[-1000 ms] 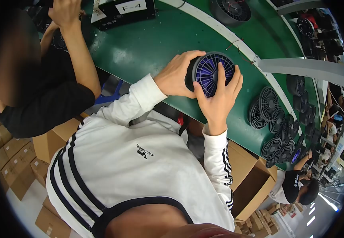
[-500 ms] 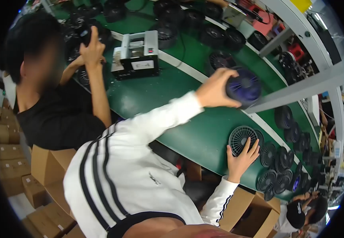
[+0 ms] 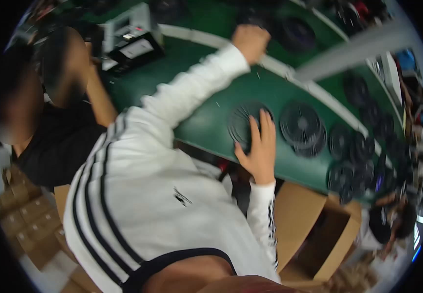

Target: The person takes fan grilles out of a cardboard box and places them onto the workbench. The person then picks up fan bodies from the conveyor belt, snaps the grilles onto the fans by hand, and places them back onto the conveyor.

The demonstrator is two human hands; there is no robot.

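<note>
Right hand point(image 3: 261, 154) spread wide, fingers and thumb resting on a round black grille point(image 3: 242, 122), a worker in a striped white top leans over a green bench point(image 3: 204, 119). Half a second earlier, that grille lay up against a stack of grilles point(image 3: 301, 123); now it sits apart, the stack at its three o'clock. At the grille's twelve o'clock, the left hand point(image 3: 251, 43) is curled and blurred by the reach, its fingers hidden; whether it holds anything cannot be told. Gone from its grasp, it appears, is a purple-bladed fan point(image 3: 297, 34), now at the grille's one o'clock beyond the white strip point(image 3: 315, 92), beside a darker fan point(image 3: 256, 17). The handling seems to have passed from that fan to the grille. Toward nine o'clock, a co-worker in black point(image 3: 70, 146) works alongside.
</note>
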